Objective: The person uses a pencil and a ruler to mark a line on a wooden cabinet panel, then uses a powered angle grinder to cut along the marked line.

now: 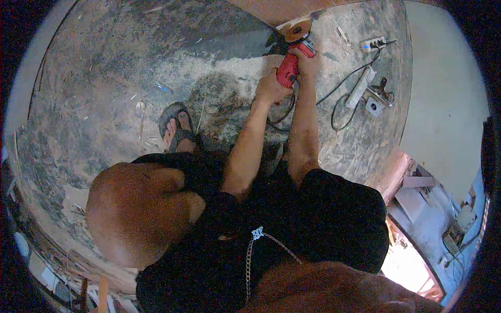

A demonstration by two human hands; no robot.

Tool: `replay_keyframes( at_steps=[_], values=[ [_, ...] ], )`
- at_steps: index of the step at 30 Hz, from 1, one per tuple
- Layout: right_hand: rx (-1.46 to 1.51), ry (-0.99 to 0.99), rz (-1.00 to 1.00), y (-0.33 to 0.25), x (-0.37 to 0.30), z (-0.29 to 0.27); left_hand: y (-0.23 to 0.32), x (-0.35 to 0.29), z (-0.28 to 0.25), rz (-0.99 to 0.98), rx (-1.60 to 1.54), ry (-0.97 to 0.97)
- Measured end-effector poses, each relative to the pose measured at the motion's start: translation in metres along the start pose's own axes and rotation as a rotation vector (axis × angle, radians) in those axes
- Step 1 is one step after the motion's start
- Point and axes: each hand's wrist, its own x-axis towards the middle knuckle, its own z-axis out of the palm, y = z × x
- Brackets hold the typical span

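A red angle grinder is held in both my hands, out ahead of me near the floor. My left hand is wrapped round the rear of its body. Closer to the head of the tool, my right hand grips it from the right side. The brown round disc lies at the far end, beside the edge of a brown wooden panel. Whether the disc touches the panel I cannot tell. A dark power cord trails from the grinder's rear.
A white power strip with a plug lies on the stained floor at the right. Near it are looped cable and a metal-and-white fixture. My sandalled foot rests at the left. A pale wall bounds the right.
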Motion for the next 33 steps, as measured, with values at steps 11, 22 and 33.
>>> replay_keyframes(
  at_steps=[11,22,33],
  values=[
    [-0.012,-0.005,0.048,-0.023,-0.009,0.006,-0.008,0.006,0.007,0.012,0.041,0.08],
    [-0.045,-0.023,0.039,-0.022,-0.006,0.003,-0.004,0.005,0.004,0.07,-0.019,0.062],
    [-0.04,-0.031,0.022,-0.002,0.011,-0.001,0.006,0.006,-0.001,-0.019,-0.086,0.002]
  ],
)
